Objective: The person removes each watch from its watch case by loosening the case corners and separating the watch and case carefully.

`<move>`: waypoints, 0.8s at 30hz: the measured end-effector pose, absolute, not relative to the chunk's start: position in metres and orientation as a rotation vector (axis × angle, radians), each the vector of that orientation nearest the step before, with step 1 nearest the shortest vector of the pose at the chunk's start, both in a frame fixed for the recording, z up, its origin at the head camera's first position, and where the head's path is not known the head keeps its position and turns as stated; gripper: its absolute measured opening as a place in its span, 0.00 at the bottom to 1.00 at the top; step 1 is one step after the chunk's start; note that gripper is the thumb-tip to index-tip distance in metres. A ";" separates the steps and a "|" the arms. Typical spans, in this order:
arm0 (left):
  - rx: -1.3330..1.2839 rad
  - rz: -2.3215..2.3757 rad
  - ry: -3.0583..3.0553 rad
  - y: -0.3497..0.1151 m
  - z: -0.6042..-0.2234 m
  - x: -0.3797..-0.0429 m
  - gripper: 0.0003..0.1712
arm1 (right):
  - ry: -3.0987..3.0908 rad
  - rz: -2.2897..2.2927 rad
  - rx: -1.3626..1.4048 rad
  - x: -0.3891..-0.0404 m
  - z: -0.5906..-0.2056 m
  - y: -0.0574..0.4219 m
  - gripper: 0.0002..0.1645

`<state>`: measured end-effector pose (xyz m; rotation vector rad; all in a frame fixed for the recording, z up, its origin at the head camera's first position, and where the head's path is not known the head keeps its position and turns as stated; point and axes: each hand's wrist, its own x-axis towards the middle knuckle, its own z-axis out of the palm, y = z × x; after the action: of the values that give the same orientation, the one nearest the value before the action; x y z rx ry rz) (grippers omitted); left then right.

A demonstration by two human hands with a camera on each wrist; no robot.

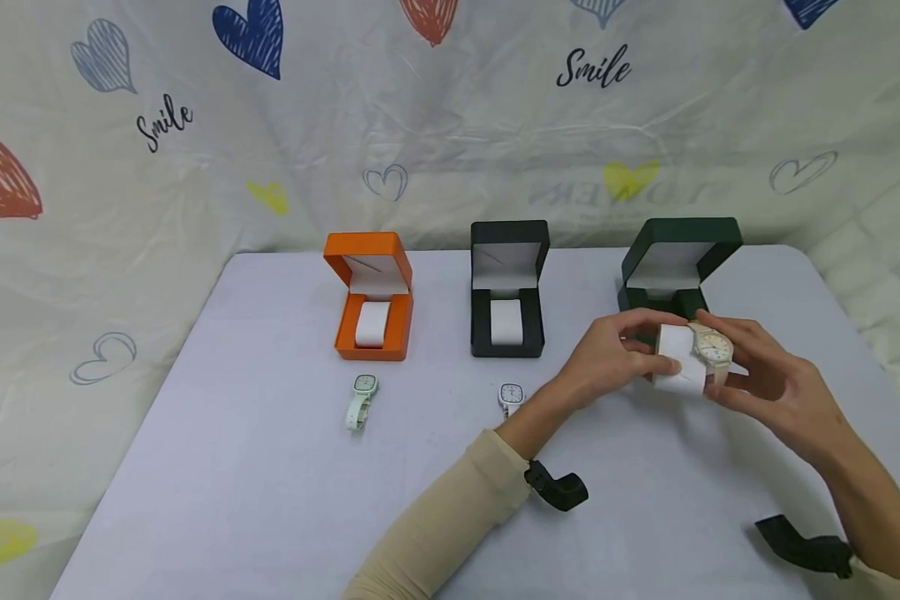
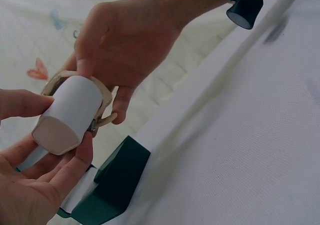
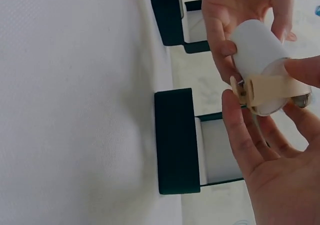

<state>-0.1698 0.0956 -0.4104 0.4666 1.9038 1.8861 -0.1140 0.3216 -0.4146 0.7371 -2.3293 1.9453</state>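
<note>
In front of the open green watch box [image 1: 682, 242], both hands are raised above the table. My left hand [image 1: 618, 354] pinches a white watch cushion [image 1: 677, 360] between thumb and fingers. My right hand [image 1: 776, 379] holds a wristwatch [image 1: 714, 347] with a beige strap and a pale dial. In the right wrist view the beige strap [image 3: 275, 87] lies around one end of the cushion, with the clasp end [image 3: 236, 87] sticking out unfastened. The left wrist view shows the cushion's flat end [image 2: 55, 135] pointing toward the camera, partly ringed by left-hand fingers.
An open orange watch box [image 1: 407, 333] and an open black watch box [image 1: 480, 325] stand further left, each with a white cushion inside. Before them lie a pale green watch [image 1: 360, 402] and a white watch [image 1: 511, 395], the latter partly hidden by the left forearm.
</note>
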 end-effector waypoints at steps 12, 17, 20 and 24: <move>0.479 1.930 1.874 0.097 -0.411 -0.168 0.27 | -2.584 1.557 0.485 -0.107 -0.410 0.316 0.37; 0.479 1.938 1.870 0.097 -0.410 -0.168 0.28 | -2.575 1.445 0.408 -0.109 -0.409 0.310 0.33; 0.487 1.950 1.860 0.098 -0.410 -0.167 0.29 | -2.525 1.505 0.398 -0.110 -0.409 0.308 0.32; 0.509 1.953 1.862 0.098 -0.409 -0.166 0.29 | -2.459 1.603 0.394 -0.111 -0.410 0.308 0.31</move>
<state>-0.1661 0.0983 -0.4090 0.5085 1.8624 1.9534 -0.1112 0.3081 -0.4104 0.3944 -2.4591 1.6025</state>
